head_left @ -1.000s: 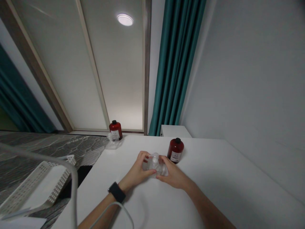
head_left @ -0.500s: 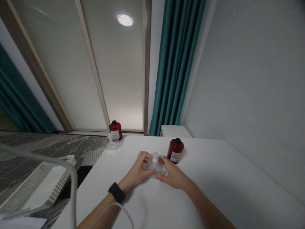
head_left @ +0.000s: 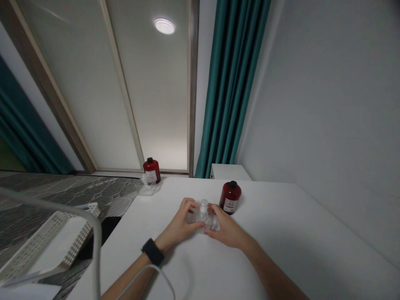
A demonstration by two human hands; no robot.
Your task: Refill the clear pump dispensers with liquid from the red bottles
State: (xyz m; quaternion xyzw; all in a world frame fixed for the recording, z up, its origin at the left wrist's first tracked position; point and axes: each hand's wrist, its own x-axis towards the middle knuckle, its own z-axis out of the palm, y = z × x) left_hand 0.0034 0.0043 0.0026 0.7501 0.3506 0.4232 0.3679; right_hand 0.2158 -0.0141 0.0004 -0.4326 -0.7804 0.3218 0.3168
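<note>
A transparent plastic holder (head_left: 203,217) with a small white-capped pump top rising from its middle rests on the white table (head_left: 281,237). My left hand (head_left: 183,218) grips its left side, fingers curled over the top. My right hand (head_left: 226,229) holds the right side, its fingertips pressed against the plastic. A dark red bottle with a black cap and white label (head_left: 230,198) stands just beyond my right hand, apart from it. Part of the holder is hidden behind my fingers.
A second red bottle (head_left: 151,171) and another transparent piece (head_left: 146,188) stand at the far table edge. A white perforated basket (head_left: 53,237) sits left of the table, beyond a pale rail. A black watch (head_left: 152,252) and white cable (head_left: 150,277) lie at my left wrist.
My hands stay on the plastic holder with the same hold. The whole view has rolled slightly with my head.
</note>
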